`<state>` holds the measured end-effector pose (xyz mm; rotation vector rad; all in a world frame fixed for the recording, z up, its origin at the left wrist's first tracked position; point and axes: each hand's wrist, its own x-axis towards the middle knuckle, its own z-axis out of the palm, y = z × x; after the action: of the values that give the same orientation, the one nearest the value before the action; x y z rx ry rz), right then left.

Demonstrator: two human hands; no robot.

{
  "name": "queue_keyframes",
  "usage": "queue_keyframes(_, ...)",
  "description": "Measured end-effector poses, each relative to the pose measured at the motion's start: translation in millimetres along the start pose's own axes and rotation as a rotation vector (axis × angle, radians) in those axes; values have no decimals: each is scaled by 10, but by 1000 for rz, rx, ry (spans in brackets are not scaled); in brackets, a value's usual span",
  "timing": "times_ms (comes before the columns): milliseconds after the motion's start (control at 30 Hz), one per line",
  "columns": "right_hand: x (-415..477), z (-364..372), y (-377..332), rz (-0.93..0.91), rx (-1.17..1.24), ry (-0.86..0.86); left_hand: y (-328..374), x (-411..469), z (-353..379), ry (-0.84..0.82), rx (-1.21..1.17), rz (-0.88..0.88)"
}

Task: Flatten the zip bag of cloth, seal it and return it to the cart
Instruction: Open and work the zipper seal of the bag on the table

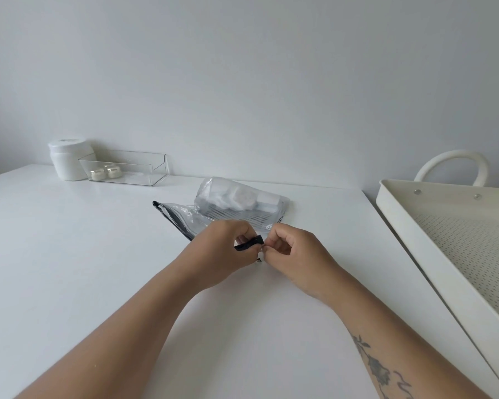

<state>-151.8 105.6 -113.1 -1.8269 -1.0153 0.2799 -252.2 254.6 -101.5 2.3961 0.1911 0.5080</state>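
two hands meet at the near corner of the zip bag [228,210], which lies on the white table [98,254] a little beyond them, its dark zip edge running from the far left corner down toward the fingers. the left hand [225,251] has thumb and fingertips pinched on the dark end of the zip strip, lifting it slightly off the table, and the right hand [294,254] is curled just beside it, thumb and forefinger pressed together on something very small at that same corner, probably the slider or the strip's end, though it is too small to tell. the bag is far from flat: the cloth [239,198] inside sits bunched in a bulging lump toward the far right of the bag, with the plastic puffed over it. so the flattening looks at best partly done, and the seal seems only to be starting at this corner; whether any length of the zip is already closed cannot be made out. left to do, by my reading, are pressing the air and the lump down, running the zip shut along the whole dark edge, and carrying the bag to the cart [444,240], whose perforated tray stands open at the right, just beside the table. at the back of the table a white jar [67,162] and a clear box [124,168] stand well apart from the work.
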Motion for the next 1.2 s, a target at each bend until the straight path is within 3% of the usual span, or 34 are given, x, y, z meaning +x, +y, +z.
queue_keyframes(433, -8, -55, -27, 9, 113, -10, -10, -2, 11, -1, 41, -2)
queue_keyframes(767, 14, -18, 4, 40, -36, -11, 12, -16, -41, 11, 121, -50)
queue_keyframes(1200, -2, -115, -22, 84, 29, 15, 14, -11, -36, 68, 156, 48)
